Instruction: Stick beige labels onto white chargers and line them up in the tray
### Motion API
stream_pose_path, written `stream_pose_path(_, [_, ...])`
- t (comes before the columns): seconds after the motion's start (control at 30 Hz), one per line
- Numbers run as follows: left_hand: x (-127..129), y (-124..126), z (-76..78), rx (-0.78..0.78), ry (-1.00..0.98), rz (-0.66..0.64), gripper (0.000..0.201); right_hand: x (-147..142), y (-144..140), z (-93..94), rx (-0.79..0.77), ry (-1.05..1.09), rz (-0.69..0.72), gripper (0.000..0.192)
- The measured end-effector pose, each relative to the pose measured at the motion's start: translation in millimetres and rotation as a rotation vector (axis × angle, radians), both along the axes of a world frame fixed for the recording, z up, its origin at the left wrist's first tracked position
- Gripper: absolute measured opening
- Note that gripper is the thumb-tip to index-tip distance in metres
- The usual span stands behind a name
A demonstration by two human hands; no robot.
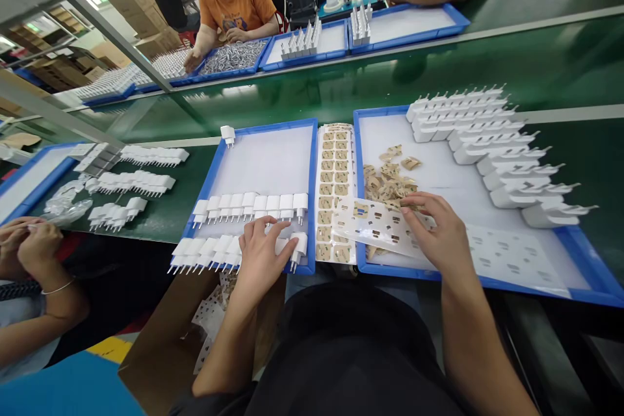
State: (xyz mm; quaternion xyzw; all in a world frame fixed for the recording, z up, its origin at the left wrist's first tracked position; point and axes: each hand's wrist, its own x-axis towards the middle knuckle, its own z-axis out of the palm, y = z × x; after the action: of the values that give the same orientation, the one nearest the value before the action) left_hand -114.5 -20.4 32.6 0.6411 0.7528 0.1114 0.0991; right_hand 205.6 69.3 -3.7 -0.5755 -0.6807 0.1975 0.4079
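My left hand reaches over the front row of white plug adapters, fingers apart and bent. Its thumb tip is close to the adapter at the row's right end. My right hand is above the right tray, thumb and index finger pinched on a small tan paper piece, mostly hidden by the fingers. Beneath that hand lies a whitish label sheet with dark cut-out marks and one tan label near its left end. A heap of tan paper pieces lies just beyond it.
A strip of tan labels lies between the left blue tray and right blue tray. White adapters stand in stepped rows at right. Another person's hands are at far left. Across the green bench, people work beside trays.
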Motion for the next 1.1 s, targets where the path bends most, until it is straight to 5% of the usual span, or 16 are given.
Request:
stream_pose_path(0.27, [-3, -1, -1.2, 0.011, -0.072, -0.001, 0.021, -2, 3, -4.3, 0.008, 0.001, 0.05, 0.016])
stream_pose_path(0.63, [-1, -1, 5.7, 0.019, -0.149, -0.018, 0.03, -3, 0, 0.8, 0.042, -0.068, 0.079, 0.016])
stream_pose_path(0.93, [27, 29, 29.3, 0.051, -0.131, -0.42, 0.029, -41, 5, -4.3, 0.084, -0.379, 0.251, 0.024])
stream_pose_path(1.1, [42, 75, 33.2, -0.012, -0.212, -0.575, 0.037, -43, 4, -0.9, 0.058, -0.234, 0.301, 0.021])
